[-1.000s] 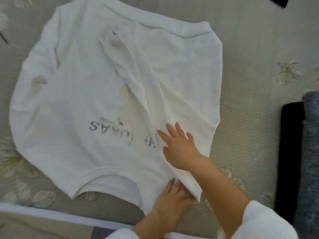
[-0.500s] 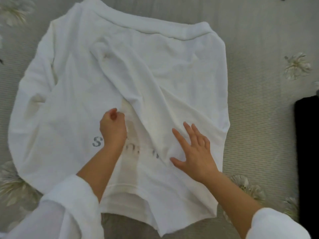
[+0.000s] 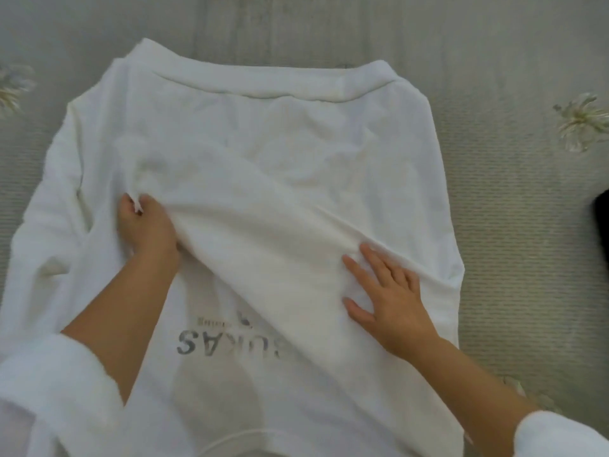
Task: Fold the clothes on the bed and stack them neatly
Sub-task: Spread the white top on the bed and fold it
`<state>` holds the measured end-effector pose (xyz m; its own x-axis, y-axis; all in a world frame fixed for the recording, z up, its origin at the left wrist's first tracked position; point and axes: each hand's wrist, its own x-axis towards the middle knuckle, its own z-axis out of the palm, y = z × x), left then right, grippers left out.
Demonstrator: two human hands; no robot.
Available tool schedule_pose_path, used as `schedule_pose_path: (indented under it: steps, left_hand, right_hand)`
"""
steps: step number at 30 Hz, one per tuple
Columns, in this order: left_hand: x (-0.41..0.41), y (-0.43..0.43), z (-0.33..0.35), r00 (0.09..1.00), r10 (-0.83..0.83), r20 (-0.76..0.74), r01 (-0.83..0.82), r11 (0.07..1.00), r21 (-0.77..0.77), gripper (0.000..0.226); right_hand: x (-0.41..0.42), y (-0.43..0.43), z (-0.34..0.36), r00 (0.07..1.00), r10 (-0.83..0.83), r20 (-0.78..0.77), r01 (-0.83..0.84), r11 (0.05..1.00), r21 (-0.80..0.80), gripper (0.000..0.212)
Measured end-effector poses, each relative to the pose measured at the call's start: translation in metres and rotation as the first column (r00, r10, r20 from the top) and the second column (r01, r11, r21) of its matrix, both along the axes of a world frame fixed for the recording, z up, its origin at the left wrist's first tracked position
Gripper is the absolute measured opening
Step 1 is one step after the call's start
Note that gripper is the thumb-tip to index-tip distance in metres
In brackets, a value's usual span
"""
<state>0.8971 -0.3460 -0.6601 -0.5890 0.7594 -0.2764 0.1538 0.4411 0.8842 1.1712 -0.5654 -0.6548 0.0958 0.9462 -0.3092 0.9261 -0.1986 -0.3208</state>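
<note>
From the head camera, the left hand (image 3: 145,227) reaches forward with its fingers curled, pinching a raised fold of the white sweatshirt (image 3: 296,127). The right hand (image 3: 389,300) lies flat on the cloth, fingers straight and spread, pressing the folded-over sleeve. The sweatshirt is spread across the ribbed, flower-patterned bed cover (image 3: 514,225), grey lettering (image 3: 211,341) showing between the forearms. A dark object (image 3: 602,222) sits at the right edge.

A folded sleeve (image 3: 263,232) covers the end of the lettering (image 3: 211,341).
</note>
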Motion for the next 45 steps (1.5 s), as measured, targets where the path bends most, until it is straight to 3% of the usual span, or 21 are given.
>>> schedule_pose_path:
  steps: [1,3,5,6,8,10,12,14,17,19,21,22,23,25,27,28,31,34,37,41,45]
  left_hand:
    - [-0.005,-0.003,-0.003,1.0,0.004,-0.025,-0.006,0.997,-0.078,0.042]
    - [0.003,-0.003,0.0,0.966,-0.034,-0.256,-0.01,0.986,-0.166,0.048]
    - [0.026,-0.002,0.014,0.855,-0.118,-0.505,0.083,0.992,-0.092,0.056]
    - [0.039,-0.002,0.016,0.796,-0.211,-0.567,0.227,0.973,-0.043,0.058]
    - [0.071,-0.005,0.01,0.617,-0.489,-0.616,0.558,0.824,-0.096,0.056]
    - [0.107,-0.011,-0.004,0.433,-0.697,-0.572,0.719,0.65,-0.247,0.054]
    - [0.133,-0.016,-0.02,0.33,-0.75,-0.573,0.717,0.594,-0.364,0.057]
    - [0.144,-0.019,-0.031,0.273,-0.709,-0.651,0.668,0.626,-0.402,0.061]
    - [0.144,-0.019,-0.036,0.288,-0.671,-0.683,0.646,0.663,-0.379,0.058]
    - [0.143,-0.021,-0.036,0.291,-0.668,-0.685,0.639,0.668,-0.38,0.058]
    - [0.147,-0.018,-0.035,0.311,-0.666,-0.678,0.633,0.677,-0.375,0.058]
    - [0.147,-0.018,-0.035,0.321,-0.671,-0.669,0.629,0.679,-0.379,0.059]
    - [0.148,-0.018,-0.034,0.327,-0.674,-0.662,0.627,0.679,-0.381,0.059]
    - [0.148,-0.017,-0.033,0.329,-0.677,-0.659,0.625,0.679,-0.385,0.06]
    - [0.148,-0.016,-0.033,0.325,-0.681,-0.656,0.619,0.678,-0.397,0.06]
    - [0.148,-0.015,-0.034,0.321,-0.681,-0.659,0.615,0.679,-0.402,0.06]
    - [0.149,-0.014,-0.035,0.304,-0.674,-0.673,0.603,0.683,-0.412,0.059]
    - [0.15,-0.012,-0.036,0.3,-0.673,-0.677,0.599,0.684,-0.415,0.059]
    - [0.151,-0.012,-0.039,0.298,-0.667,-0.683,0.604,0.686,-0.406,0.059]
    - [0.15,-0.013,-0.039,0.311,-0.672,-0.672,0.618,0.68,-0.394,0.058]
    - [0.14,-0.007,-0.019,0.448,-0.734,-0.511,0.684,0.649,-0.332,0.055]
  right_hand:
    - [0.001,-0.002,-0.003,0.999,0.029,0.028,-0.029,1.0,-0.01,0.068]
    - [0.0,-0.002,-0.007,0.997,0.048,0.067,-0.047,0.999,-0.018,0.071]
    - [-0.001,0.002,-0.009,0.997,0.058,0.059,-0.06,0.998,0.02,0.07]
    - [-0.001,0.006,-0.009,0.998,0.046,0.036,-0.048,0.998,0.047,0.066]
    - [0.005,0.026,-0.005,1.0,-0.013,-0.023,0.016,0.991,0.13,0.056]
    - [0.018,0.056,-0.001,0.991,-0.124,-0.057,0.134,0.959,0.249,0.048]
    - [0.038,0.094,0.006,0.961,-0.262,-0.091,0.277,0.891,0.359,0.045]
    - [0.066,0.133,0.015,0.911,-0.394,-0.121,0.405,0.805,0.432,0.037]
    - [0.114,0.19,0.024,0.731,-0.597,-0.33,0.681,0.664,0.309,0.026]
    - [0.135,0.22,0.025,0.485,-0.737,-0.471,0.851,0.523,0.058,0.015]
    - [0.144,0.244,0.025,0.276,-0.818,-0.505,0.901,0.403,-0.16,0.036]
    - [0.145,0.253,0.026,0.23,-0.839,-0.493,0.894,0.382,-0.233,0.051]
    - [0.145,0.261,0.026,0.233,-0.85,-0.472,0.872,0.398,-0.286,0.061]
    - [0.146,0.278,0.026,0.324,-0.826,-0.462,0.816,0.491,-0.306,0.046]
    - [0.155,0.292,0.028,0.49,-0.77,-0.41,0.828,0.557,-0.057,0.011]
    - [0.162,0.295,0.028,0.549,-0.752,-0.365,0.828,0.549,0.113,0.007]
    - [0.171,0.293,0.018,0.584,-0.782,-0.22,0.804,0.517,0.295,0.002]
    - [0.163,0.288,-0.004,0.637,-0.771,0.001,0.74,0.611,0.28,0.013]
    - [0.136,0.296,-0.002,0.712,-0.7,0.061,0.618,0.666,0.418,0.03]
    - [0.07,0.298,0.0,0.955,-0.293,0.044,0.252,0.881,0.401,0.038]
    - [0.019,0.294,-0.008,0.992,-0.121,-0.032,0.125,0.957,0.262,0.046]
